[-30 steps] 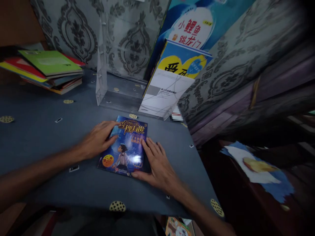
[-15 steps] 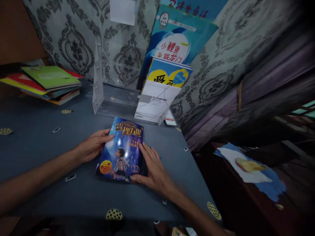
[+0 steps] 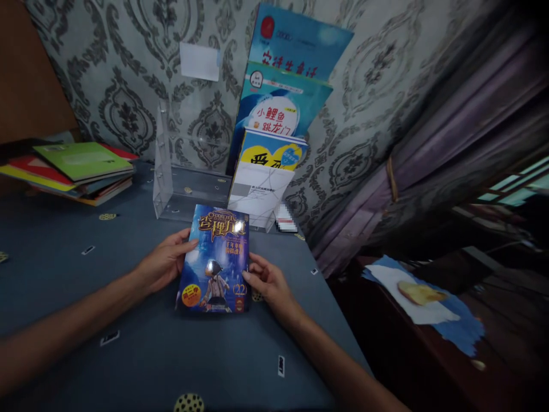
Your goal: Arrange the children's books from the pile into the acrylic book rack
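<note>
Between my two hands is a blue paperback book [image 3: 217, 260] with gold lettering, a cartoon figure and the number 22 on its cover. My left hand [image 3: 169, 257] grips its left edge, thumb on the cover and fingers beneath. At the lower right edge my right hand [image 3: 270, 286] pinches it, thumb on top and fingers curled at the side. Just beyond the book stands a clear acrylic book rack [image 3: 163, 171]. Its right half holds a white-fronted book [image 3: 257, 194], a blue and yellow book [image 3: 274, 151] and taller blue-green books [image 3: 274, 109] behind.
A loose pile of books [image 3: 81, 166] lies at the left on the blue cloth-covered table [image 3: 141, 360]. Patterned wall covering and a purple curtain [image 3: 429, 160] bound the back and right. Beyond the table's right edge, a white sheet on blue material [image 3: 412, 297] lies on a dark red surface.
The right hand has shifted from lying along the book's right side to pinching its lower right edge. The book looks slightly raised and straighter. The camera view has tilted up.
</note>
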`<state>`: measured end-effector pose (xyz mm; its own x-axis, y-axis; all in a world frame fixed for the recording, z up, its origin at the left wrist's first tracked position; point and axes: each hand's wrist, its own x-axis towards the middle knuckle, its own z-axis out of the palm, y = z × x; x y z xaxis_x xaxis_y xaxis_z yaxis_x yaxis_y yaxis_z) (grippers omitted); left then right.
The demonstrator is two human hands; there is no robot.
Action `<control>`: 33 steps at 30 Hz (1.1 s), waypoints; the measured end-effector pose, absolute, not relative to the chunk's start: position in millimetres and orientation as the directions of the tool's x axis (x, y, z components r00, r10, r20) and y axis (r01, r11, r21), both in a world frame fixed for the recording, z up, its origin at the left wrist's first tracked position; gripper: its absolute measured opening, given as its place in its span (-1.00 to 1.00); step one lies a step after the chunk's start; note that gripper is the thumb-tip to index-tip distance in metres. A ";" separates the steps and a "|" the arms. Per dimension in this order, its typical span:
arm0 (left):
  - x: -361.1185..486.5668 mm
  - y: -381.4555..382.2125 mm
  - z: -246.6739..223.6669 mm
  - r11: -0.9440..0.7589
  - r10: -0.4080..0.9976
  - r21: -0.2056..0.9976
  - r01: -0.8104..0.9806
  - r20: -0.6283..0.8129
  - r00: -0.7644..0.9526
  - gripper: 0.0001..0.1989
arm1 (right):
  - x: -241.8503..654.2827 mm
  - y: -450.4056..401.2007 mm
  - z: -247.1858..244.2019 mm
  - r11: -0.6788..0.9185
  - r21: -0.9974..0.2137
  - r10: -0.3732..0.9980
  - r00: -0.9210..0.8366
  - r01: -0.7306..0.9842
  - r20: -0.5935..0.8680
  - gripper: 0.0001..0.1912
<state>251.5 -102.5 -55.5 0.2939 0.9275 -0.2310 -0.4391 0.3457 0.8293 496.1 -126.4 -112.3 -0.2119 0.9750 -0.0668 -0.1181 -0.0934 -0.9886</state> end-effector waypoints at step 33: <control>295.2 -98.9 -60.3 -0.329 0.933 0.944 0.026 0.320 0.161 -0.44 | 525.7 -108.4 -89.2 0.427 -0.902 0.896 -0.161 0.066 0.413 -0.73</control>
<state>295.2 -98.9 -60.3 0.1613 0.9334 0.3205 0.0255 -0.3286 0.9441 525.7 -108.4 -89.2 -0.1611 0.8963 0.4132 0.0656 0.4275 -0.9016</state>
